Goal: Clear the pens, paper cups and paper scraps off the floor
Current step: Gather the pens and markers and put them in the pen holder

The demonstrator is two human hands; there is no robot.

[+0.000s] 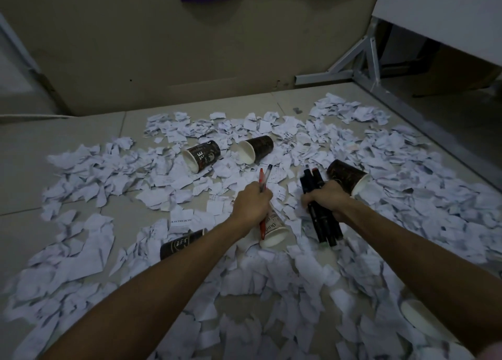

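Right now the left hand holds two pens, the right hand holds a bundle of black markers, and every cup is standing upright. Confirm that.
Wrong on the cups: the head view shows them lying on their sides, like this cup. The left hand does hold two pens; the right hand holds the markers.

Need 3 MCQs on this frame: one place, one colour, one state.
1. Where is the cup with big white letters?
A. beyond the left hand
B. under the table
C. in the right hand

2. Colour of one pen in the left hand?
A. green
B. red
C. yellow

3. What is the right hand doing?
A. resting open
B. pressing scraps
C. gripping black markers

A: it lies on its side among the scraps.
B: its red barrel shows above and below the fist.
C: fingers wrap the bundle.
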